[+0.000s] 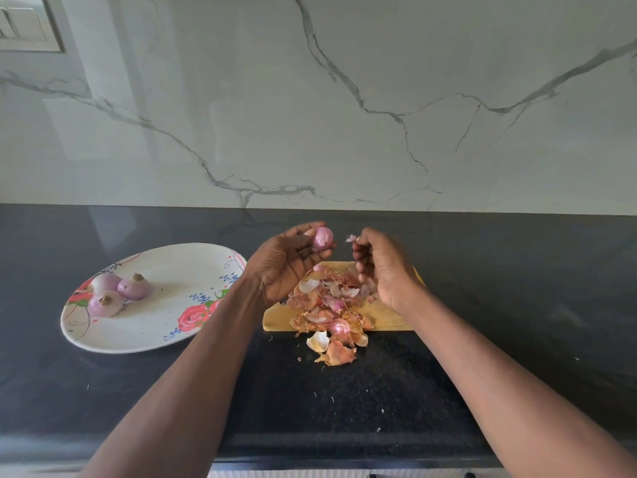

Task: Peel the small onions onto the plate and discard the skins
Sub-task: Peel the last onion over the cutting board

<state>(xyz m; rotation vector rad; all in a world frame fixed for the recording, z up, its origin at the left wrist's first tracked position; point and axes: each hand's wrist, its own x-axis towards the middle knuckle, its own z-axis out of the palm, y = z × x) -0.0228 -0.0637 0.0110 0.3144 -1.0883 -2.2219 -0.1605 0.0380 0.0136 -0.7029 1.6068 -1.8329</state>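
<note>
Above the wooden board (386, 320) on the dark bench (517, 288), we hold a small onion (323, 238) in our left hand (286, 267), fingers curled round it. Our right hand (382, 267) sits just beside it, pinching a scrap of skin (351, 238) between thumb and fingertips. Below, a heap of skins (331, 312) covers the board and spills onto the bench. Well to the left, three peeled onions (117, 293) rest together on the flowered plate (165, 326).
</note>
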